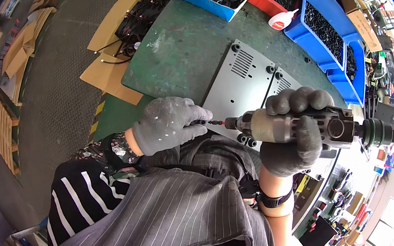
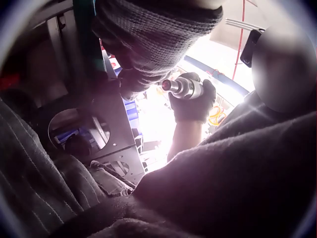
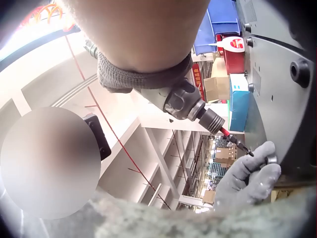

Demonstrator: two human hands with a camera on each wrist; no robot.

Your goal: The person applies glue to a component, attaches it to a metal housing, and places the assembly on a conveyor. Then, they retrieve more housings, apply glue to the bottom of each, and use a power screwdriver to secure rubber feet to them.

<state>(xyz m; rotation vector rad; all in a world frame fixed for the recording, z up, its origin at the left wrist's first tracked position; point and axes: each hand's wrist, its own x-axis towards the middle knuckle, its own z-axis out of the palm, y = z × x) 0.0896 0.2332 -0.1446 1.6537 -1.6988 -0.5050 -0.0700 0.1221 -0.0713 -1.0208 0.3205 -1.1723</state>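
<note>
Both hands wear grey gloves. My right hand grips a power screwdriver round its body, with the bit pointing left. At the bit's tip, my left hand pinches a small dark round piece between thumb and fingers; it looks like a rubber foot, partly hidden by the glove. Beyond the hands lie grey metal panels with slotted vents, side by side on the bench. Black rubber feet stand at their corners. In the left wrist view the screwdriver's nose shows under the left glove.
On the green bench stand a blue box of black rings, a red bin and blue bins of small black parts. A white bottle lies by them. An open carton with cables sits at left.
</note>
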